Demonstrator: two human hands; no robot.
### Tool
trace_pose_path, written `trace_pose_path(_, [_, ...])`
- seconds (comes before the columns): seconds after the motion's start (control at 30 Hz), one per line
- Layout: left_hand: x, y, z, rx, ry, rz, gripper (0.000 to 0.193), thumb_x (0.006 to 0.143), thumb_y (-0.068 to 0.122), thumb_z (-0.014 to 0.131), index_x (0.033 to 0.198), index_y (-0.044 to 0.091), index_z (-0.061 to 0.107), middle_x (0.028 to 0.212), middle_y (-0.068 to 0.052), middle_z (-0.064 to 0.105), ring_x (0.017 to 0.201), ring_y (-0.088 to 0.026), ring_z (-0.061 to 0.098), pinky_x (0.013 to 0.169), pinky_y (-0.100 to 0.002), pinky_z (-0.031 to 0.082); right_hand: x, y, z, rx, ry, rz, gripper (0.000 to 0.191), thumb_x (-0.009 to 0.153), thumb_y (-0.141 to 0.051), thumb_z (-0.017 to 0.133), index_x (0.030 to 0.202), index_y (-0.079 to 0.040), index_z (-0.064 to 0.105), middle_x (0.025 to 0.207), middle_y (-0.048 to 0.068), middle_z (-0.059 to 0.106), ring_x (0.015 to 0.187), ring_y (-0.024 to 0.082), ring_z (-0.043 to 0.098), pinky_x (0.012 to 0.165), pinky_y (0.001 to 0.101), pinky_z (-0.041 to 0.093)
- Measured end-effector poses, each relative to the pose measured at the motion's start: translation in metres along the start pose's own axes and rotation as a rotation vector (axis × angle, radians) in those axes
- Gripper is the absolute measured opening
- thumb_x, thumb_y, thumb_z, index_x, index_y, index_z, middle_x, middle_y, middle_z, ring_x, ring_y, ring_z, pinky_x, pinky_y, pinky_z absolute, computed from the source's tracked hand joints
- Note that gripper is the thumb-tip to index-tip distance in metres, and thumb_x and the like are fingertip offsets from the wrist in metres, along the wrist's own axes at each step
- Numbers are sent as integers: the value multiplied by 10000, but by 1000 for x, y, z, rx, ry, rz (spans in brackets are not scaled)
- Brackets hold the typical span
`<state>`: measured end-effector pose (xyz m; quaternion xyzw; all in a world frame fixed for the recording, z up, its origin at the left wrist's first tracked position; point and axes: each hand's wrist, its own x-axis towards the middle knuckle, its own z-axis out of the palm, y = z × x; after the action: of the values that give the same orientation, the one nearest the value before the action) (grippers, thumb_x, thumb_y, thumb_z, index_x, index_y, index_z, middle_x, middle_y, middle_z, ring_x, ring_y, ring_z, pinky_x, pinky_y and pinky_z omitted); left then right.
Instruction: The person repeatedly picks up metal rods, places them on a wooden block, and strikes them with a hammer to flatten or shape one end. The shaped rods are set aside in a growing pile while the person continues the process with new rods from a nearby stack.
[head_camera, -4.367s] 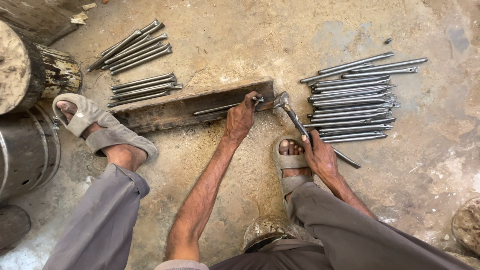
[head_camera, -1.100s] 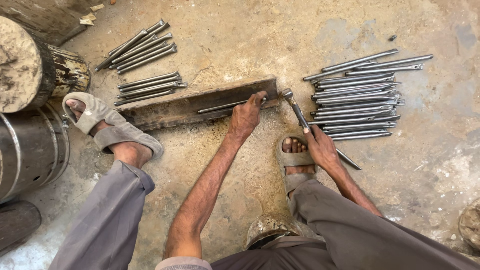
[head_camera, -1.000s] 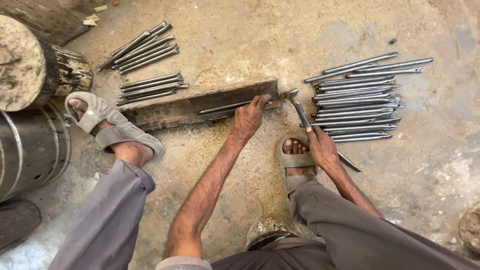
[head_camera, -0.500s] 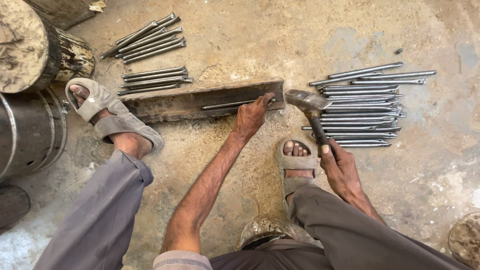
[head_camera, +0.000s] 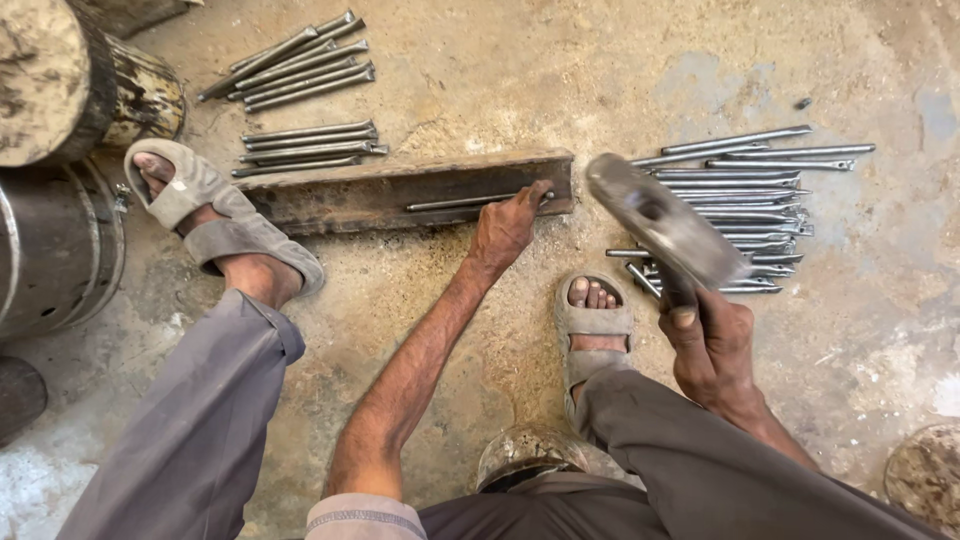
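Note:
My left hand (head_camera: 507, 226) reaches forward and pinches the near end of a thin steel rod (head_camera: 458, 203) that lies along a rusty iron channel (head_camera: 370, 195) on the ground. My right hand (head_camera: 712, 342) is shut on the handle of a hammer (head_camera: 665, 224), whose head is raised high toward the camera and blurred, to the right of the channel's end. A pile of similar grey rods (head_camera: 760, 190) lies on the floor behind the hammer.
Two more groups of rods (head_camera: 300, 70) (head_camera: 305, 147) lie beyond the channel at upper left. A wooden stump (head_camera: 60, 85) and a dark metal drum (head_camera: 50, 245) stand at left. My sandalled feet (head_camera: 215, 215) (head_camera: 592, 320) rest on the dusty concrete floor.
The hammer has swung up from near the channel's right end to a raised position close to the camera. My left hand has stayed on the rod in the channel.

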<state>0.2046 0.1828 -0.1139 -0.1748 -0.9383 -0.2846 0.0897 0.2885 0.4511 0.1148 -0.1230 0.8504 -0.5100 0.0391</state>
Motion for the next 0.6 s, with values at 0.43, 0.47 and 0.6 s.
trace_pose_path(0.43, [3, 4, -5, 9, -34, -35, 695, 957, -86, 552, 1540, 216, 326, 1181, -105, 734, 594, -220, 682, 487, -335, 602, 1, 14, -3, 135, 50, -75, 248, 1131, -372, 450, 1109, -146, 548, 720, 58, 536, 552, 123, 475, 485, 315, 378])
trace_pose_path(0.47, [3, 2, -5, -9, 20, -4, 720, 957, -93, 542, 1564, 190, 276, 1209, -120, 727, 600, -218, 680, 486, -332, 599, 6, 20, 11, 166, 104, -154, 241, 1138, -370, 450, 1140, -136, 508, 730, 63, 559, 548, 111, 477, 477, 309, 393])
trace_pose_path(0.6, [7, 2, -5, 25, 35, 11, 843, 937, -81, 536, 1653, 167, 166, 1223, -137, 718, 605, -191, 655, 502, -320, 593, 22, 33, 25, -352, -252, 359, 301, 1073, -339, 472, 1151, -86, 617, 507, 32, 507, 394, 168, 495, 385, 367, 369])
